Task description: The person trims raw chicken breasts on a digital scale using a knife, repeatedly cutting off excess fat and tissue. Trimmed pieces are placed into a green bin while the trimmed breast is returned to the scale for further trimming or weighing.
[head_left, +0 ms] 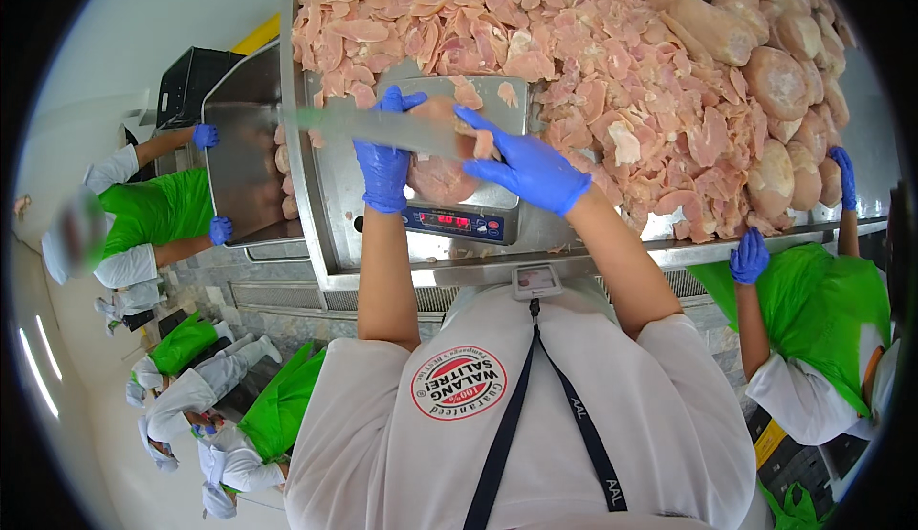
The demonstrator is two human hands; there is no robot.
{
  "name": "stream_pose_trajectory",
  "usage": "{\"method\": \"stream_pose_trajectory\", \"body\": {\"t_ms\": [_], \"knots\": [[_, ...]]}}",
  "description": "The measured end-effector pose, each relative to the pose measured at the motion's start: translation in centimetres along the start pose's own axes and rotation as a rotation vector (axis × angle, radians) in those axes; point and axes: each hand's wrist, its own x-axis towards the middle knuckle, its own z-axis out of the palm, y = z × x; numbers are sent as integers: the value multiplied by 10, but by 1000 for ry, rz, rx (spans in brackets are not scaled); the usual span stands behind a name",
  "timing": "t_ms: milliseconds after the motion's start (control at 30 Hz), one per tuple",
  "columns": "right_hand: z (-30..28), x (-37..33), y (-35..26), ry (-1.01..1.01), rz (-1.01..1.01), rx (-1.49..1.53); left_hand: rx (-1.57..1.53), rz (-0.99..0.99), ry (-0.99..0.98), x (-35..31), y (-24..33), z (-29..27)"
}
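Note:
A rounded pink chunk of ham (442,178) rests on the steel top of a digital scale (507,207). My left hand (384,162), in a blue glove, grips the ham's left side, partly behind a blade. In my right blue-gloved hand (531,169) is a knife (397,133). Its broad, pale blade reaches left across the ham and in front of my left fingers, smeared by motion. Small bits of meat (481,140) show by my right fingers, and the knife's handle is mostly hidden there. Loose ham slices (466,90) lie on the scale's far edge.
Heaped ham slices (622,100) cover the steel table (335,234) beyond the scale. Large ham chunks (779,81) pile up at right. A steel bin (244,162) adjoins the left edge, with a co-worker's hands on it. Another co-worker's blue-gloved hand (749,255) is at the table's right front edge.

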Motion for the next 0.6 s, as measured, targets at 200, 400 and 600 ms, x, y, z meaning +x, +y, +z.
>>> {"method": "stream_pose_trajectory", "body": {"t_ms": [200, 400, 600], "knots": [[16, 21, 11, 304, 26, 201, 109, -84, -10, 8, 16, -2], [-3, 39, 31, 619, 91, 235, -109, -134, 78, 2, 10, -8], [-16, 38, 27, 667, 157, 167, -32, -84, 188, -21, 39, -14]]}}
